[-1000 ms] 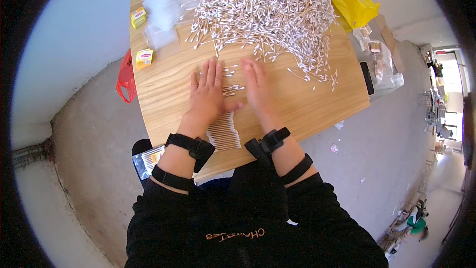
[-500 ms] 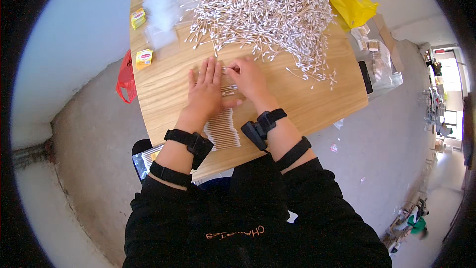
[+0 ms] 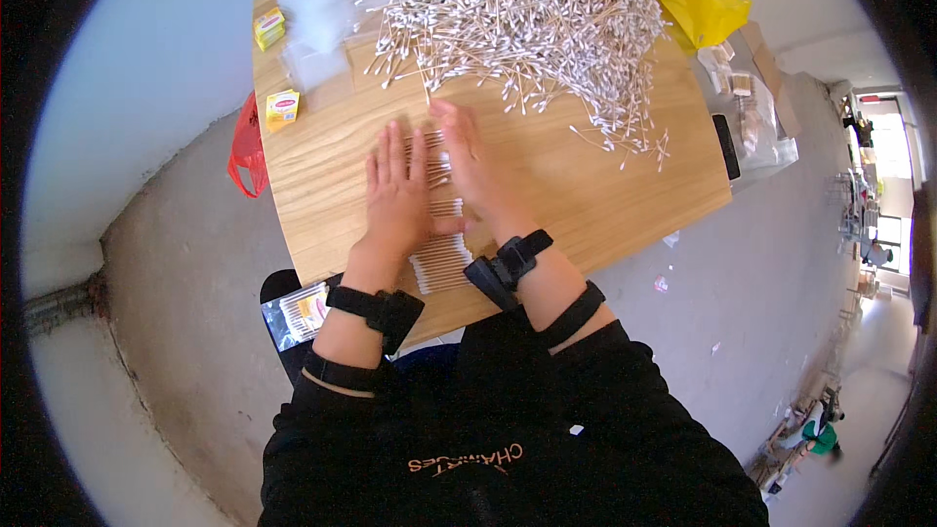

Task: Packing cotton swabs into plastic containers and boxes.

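A row of cotton swabs (image 3: 439,268) lies on the wooden table (image 3: 605,205), the sticks side by side and running crosswise. My left hand (image 3: 398,200) rests flat along the row's left ends, fingers stretched out and thumb reaching across the sticks. Along the right ends stands my right hand (image 3: 476,171), fingers extended, slightly blurred, with nothing visible in it. Between the palms several swabs lie in line with the row, partly hidden by the hands. Just beyond my fingertips a big heap of loose cotton swabs (image 3: 527,15) covers the far part of the table.
Clear plastic bags (image 3: 317,24) and yellow boxes (image 3: 283,109) sit at the far left. A yellow bag (image 3: 698,5), a black phone (image 3: 726,146) and a cardboard box (image 3: 771,78) are at the right. A packet of swabs (image 3: 298,315) lies by my left forearm; a red bag (image 3: 248,151) hangs left.
My right hand has gone from pinching fingers over the row to stretched fingers along its right side. More swabs show between my hands. The left hand has shifted slightly toward me.
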The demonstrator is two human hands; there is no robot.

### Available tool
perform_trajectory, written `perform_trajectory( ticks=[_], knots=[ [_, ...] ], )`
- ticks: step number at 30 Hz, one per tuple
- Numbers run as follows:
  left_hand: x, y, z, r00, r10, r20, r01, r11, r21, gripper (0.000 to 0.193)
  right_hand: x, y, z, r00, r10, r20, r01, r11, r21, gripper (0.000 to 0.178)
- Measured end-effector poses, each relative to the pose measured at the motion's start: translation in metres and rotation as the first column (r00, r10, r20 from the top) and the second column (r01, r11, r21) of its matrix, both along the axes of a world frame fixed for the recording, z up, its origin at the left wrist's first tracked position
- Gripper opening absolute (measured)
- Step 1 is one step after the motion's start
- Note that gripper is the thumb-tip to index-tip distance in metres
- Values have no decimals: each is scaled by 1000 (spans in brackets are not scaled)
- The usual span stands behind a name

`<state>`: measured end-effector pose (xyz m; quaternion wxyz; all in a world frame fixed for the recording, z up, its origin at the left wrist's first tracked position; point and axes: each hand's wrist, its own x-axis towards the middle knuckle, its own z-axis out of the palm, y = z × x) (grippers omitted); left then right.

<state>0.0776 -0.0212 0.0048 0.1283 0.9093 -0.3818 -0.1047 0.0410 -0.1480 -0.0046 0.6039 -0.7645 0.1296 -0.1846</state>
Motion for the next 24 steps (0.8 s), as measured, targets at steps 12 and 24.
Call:
perform_trajectory(
  ticks=[12, 24],
  knots=[
    [-25, 19, 4, 993, -110, 40, 110, 994, 8, 131, -36, -9, -23, 990, -101, 100, 37, 861, 507, 60],
    [-40, 22, 18, 961, -270, 65, 271, 963, 3, 123, -40, -6, -27, 984, -102, 147, 28, 900, 436, 59]
  ],
)
